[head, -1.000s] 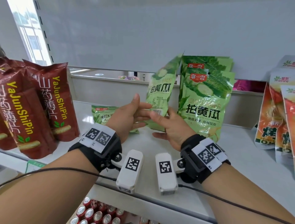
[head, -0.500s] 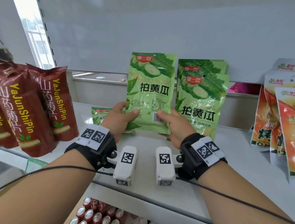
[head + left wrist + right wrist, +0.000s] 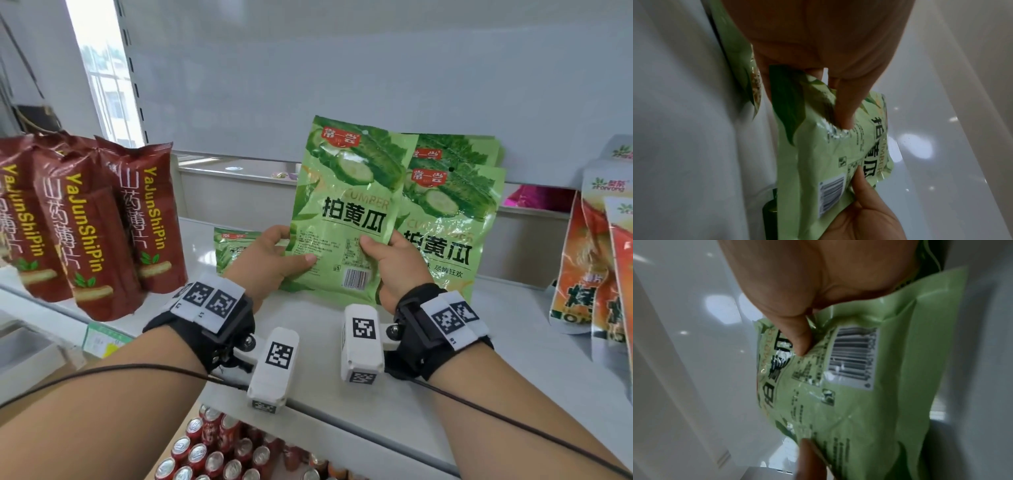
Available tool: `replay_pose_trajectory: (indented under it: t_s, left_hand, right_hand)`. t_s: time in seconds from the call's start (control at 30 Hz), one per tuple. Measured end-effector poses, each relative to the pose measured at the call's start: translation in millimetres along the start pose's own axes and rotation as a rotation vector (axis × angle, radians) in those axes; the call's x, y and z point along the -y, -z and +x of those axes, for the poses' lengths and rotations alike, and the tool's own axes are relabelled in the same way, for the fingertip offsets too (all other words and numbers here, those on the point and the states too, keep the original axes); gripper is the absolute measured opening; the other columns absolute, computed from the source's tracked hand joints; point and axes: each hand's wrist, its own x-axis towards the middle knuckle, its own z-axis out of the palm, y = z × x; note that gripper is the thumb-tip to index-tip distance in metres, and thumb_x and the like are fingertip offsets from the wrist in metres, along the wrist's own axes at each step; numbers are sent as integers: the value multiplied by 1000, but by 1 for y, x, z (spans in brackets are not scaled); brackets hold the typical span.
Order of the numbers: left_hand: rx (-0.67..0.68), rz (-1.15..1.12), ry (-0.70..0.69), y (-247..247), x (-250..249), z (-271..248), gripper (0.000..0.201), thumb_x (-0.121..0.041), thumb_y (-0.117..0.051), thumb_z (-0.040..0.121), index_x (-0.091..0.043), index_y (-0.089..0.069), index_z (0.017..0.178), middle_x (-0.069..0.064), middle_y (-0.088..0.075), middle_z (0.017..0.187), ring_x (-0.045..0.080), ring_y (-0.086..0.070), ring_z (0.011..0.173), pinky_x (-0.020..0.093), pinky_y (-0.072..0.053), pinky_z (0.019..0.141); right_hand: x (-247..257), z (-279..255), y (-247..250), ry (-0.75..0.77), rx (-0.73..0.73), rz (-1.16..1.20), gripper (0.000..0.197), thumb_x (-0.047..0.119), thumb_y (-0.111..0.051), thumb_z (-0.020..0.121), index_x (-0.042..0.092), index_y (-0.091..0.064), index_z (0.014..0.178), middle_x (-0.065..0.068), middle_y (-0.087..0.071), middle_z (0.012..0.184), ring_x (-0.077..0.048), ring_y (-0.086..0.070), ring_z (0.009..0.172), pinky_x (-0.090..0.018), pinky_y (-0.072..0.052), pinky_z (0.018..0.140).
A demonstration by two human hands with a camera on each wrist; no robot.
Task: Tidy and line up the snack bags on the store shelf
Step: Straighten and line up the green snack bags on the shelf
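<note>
I hold a green cucumber snack bag (image 3: 346, 212) upright above the white shelf (image 3: 428, 377), its front facing me. My left hand (image 3: 274, 260) grips its lower left edge, thumb on the front. My right hand (image 3: 394, 260) pinches its lower right edge beside the barcode. The left wrist view shows the bag (image 3: 824, 154) with my left thumb pressed into it; the right wrist view shows the bag (image 3: 859, 386) under my right thumb. Behind it, more green bags (image 3: 455, 212) stand against the back. Another green bag (image 3: 233, 246) lies flat behind my left hand.
Dark red YaJunShiPin snack bags (image 3: 92, 233) stand in a row at the left. Orange and white bags (image 3: 596, 260) stand at the right. Drink cans (image 3: 219, 452) fill the shelf below. A price tag (image 3: 102, 339) sits on the shelf's front edge.
The green bag has turned from edge-on to face me and risen a little. Both hands have shifted to grip its lower corners, and it now stands in front of the other green bags.
</note>
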Motion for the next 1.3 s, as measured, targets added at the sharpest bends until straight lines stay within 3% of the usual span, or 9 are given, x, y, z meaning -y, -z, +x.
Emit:
replay_pose_trajectory:
  t_s: [0.17,0.27,0.4,0.63,0.77,0.87,0.97,1.13,1.3]
  left_hand:
    - [-61,-142,0,3,-17,8,46,-38,-73,72,-15,-62,111,8,-75,95,28,-66,87,48,-55,78]
    - [-34,-157,22,6,-26,15,22,-22,-69,79,-17,-67,101,9,-75,96,32,-70,90,51,-57,80]
    - [6,-135,12,6,-33,18,37,-25,-72,70,-19,-66,105,11,-73,102,42,-63,99,66,-43,94]
    - [19,-93,-29,10,-28,34,22,-11,-67,83,-19,-65,103,9,-73,103,39,-65,102,58,-46,95]
    - [63,-86,-42,11,-24,39,24,-19,-70,78,-20,-66,102,9,-73,104,41,-64,102,63,-47,92]
    - [77,-105,-57,14,-20,43,34,-22,-71,73,-17,-66,106,5,-74,100,35,-67,99,59,-50,89]
    - [56,-115,-68,17,-15,48,24,-14,-67,82,-18,-67,105,1,-75,92,26,-69,90,52,-53,88]
    - [-43,-232,-35,13,-19,48,25,-10,-60,88,-19,-65,111,13,-71,106,41,-64,103,62,-47,92]
    - [194,-236,-89,2,-28,43,23,-16,-56,92,-23,-67,111,0,-74,99,16,-69,87,30,-57,68]
  right_hand:
    - [-1,-3,-4,25,79,-12,17,-1,-58,87,15,-63,91,1,-74,80,-13,-71,71,-30,-56,57]
    - [8,-4,-11,45,68,-3,12,8,-61,87,15,-65,95,-3,-75,91,-20,-71,84,-42,-57,74]
    - [27,3,-16,126,14,-4,14,11,-60,88,20,-67,96,-8,-72,104,-29,-66,100,-49,-51,89]
    - [41,9,-20,201,-62,-36,18,10,-58,90,23,-63,80,6,-69,68,-9,-65,60,-22,-52,53]
    - [53,12,-28,243,-140,-103,21,18,-58,92,29,-65,76,9,-65,88,-17,-59,92,-41,-48,93]
    - [55,13,-35,244,-148,-99,21,16,-55,93,28,-68,81,9,-66,77,-18,-60,84,-43,-50,90]
    - [50,11,-36,222,-206,-115,17,21,-52,95,27,-61,109,-4,-64,116,-23,-59,109,-45,-47,98]
    - [37,4,-34,271,-271,-257,4,24,-58,90,25,-59,94,0,-60,101,-13,-54,83,-26,-43,66]
    - [29,-2,-48,224,69,-296,47,51,-62,70,34,-50,113,6,-58,115,-7,-57,99,-23,-45,72]
